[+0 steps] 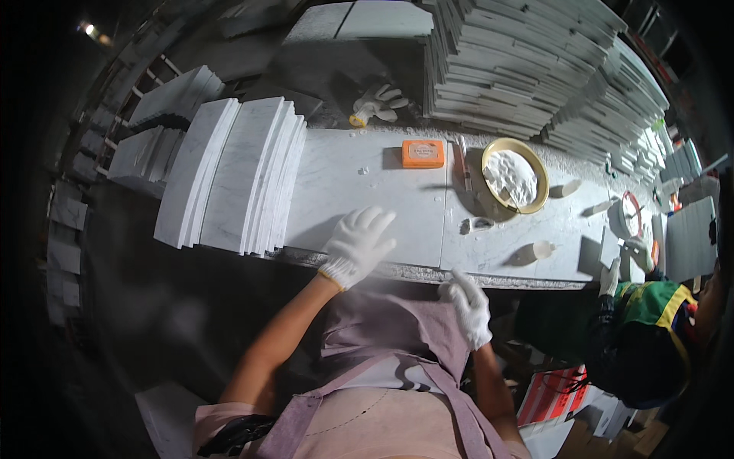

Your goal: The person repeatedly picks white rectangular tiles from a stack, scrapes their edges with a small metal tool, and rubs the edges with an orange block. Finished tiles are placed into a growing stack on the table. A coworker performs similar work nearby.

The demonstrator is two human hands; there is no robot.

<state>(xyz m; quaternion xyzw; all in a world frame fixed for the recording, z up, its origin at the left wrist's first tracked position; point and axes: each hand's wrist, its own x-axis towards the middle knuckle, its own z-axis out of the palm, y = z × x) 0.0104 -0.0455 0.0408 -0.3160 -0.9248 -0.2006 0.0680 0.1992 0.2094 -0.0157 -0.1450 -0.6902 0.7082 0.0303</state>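
Note:
My left hand [357, 243], in a white knit glove, is over the front edge of a pale marble-like tabletop [375, 199]. Its fingers are spread and hold nothing. My right hand [469, 312], also gloved, is lower, beside my mauve apron [390, 325] and just in front of the table edge. Its fingers look loosely stretched, with nothing visible in them. Left of my left hand, thin white stone slabs [248, 172] stand on edge in a leaning row. Farther back on the table are an orange box [423, 154] and a yellow bowl [540, 174] of white powder [511, 180].
A slim tool [465, 164] lies beside the bowl, with a small translucent bottle [544, 250] nearer. A loose glove [378, 104] lies behind the table. Tall slab stacks [512, 69] rise at the back right. A co-worker [642, 329] at right holds a flat pale piece [609, 247].

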